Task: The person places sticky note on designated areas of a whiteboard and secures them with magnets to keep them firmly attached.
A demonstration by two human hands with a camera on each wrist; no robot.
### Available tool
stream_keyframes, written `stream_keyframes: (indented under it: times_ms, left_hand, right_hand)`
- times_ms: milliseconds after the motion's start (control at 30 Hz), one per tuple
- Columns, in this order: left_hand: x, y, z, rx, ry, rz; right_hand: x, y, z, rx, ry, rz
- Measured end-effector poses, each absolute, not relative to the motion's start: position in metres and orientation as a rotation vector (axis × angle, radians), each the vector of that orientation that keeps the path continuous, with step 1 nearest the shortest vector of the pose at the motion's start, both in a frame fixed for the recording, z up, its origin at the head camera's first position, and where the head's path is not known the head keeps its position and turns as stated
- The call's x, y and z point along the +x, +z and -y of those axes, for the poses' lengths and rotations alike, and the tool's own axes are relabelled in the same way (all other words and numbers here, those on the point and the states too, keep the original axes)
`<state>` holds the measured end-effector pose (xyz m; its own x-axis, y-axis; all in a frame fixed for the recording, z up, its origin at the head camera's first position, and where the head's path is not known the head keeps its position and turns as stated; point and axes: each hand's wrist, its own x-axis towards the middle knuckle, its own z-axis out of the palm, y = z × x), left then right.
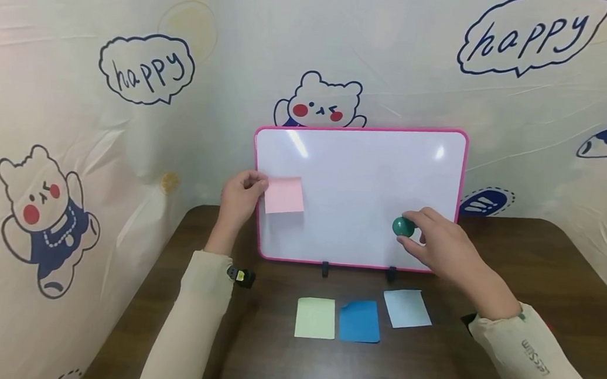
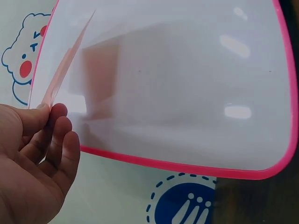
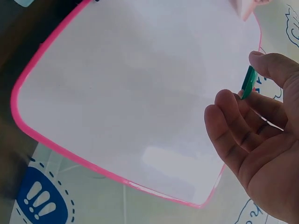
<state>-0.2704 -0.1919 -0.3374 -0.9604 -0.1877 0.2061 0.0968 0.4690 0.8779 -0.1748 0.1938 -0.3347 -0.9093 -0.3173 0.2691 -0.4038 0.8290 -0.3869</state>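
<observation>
My left hand (image 1: 240, 194) pinches the pink note (image 1: 284, 194) flat against the whiteboard (image 1: 358, 158), at its left edge. My right hand (image 1: 439, 246) grips the green magnet (image 1: 403, 226) low on the board's right side. If my pinch loosens, the note could drop; if I shove too hard, the propped board could tip.

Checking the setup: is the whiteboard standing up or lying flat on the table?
Standing up. The whiteboard rests on its lower edge in two black feet on the table.
</observation>
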Motion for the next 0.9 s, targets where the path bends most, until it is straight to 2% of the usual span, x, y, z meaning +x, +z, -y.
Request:
stream_keyframes:
  times_ms: [900]
  left_hand:
    - [-0.293, -0.316, 0.195, 0.046, -1.438, 2.385]
  right_hand:
    - [-0.183, -0.336, -0.188, 0.565, 0.664, 2.813]
